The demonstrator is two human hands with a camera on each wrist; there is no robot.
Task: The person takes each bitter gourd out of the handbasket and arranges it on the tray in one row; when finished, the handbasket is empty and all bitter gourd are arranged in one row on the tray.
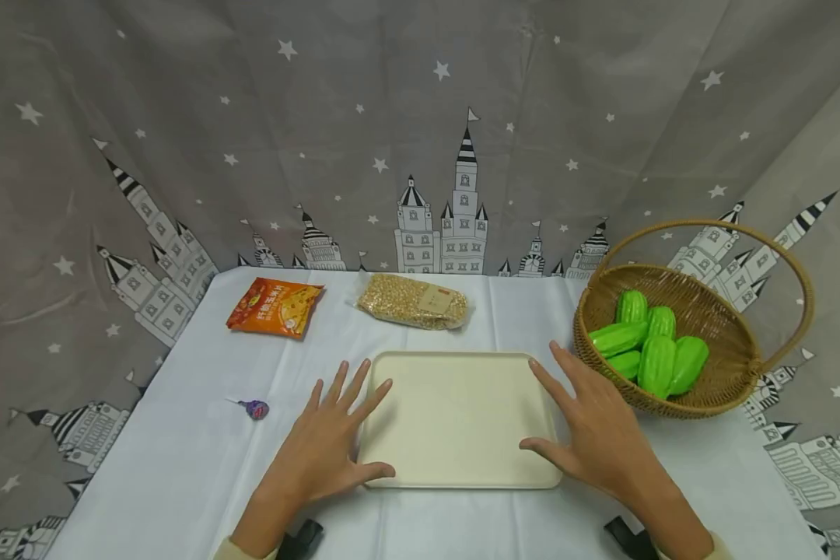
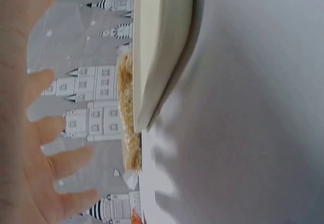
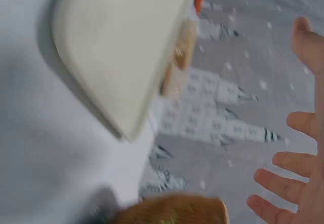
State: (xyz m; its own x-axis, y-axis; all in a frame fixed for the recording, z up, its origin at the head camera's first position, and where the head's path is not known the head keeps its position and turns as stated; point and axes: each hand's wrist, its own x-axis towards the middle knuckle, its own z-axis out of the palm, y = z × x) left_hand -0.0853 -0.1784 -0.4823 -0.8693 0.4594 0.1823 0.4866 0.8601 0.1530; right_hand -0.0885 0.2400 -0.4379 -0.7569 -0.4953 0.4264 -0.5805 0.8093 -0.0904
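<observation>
A cream rectangular tray (image 1: 462, 420) lies on the white cloth between my two hands. My left hand (image 1: 329, 443) is spread over the tray's left edge, fingers apart and holding nothing. Over the right edge, my right hand (image 1: 598, 428) is also spread with nothing in it. In the left wrist view the left fingers (image 2: 71, 160) stand off from the tray's side (image 2: 169, 41). The right wrist view, partly blurred, has the right fingers (image 3: 281, 186) well apart from the tray (image 3: 116, 46).
A wicker basket (image 1: 731, 342) with several green gourd-like vegetables (image 1: 658, 364) stands at the right, close to my right hand. Behind the tray lie a clear bag of yellow grains (image 1: 399, 299) and an orange packet (image 1: 273, 307). A purple-wrapped lollipop (image 1: 257, 409) lies at left.
</observation>
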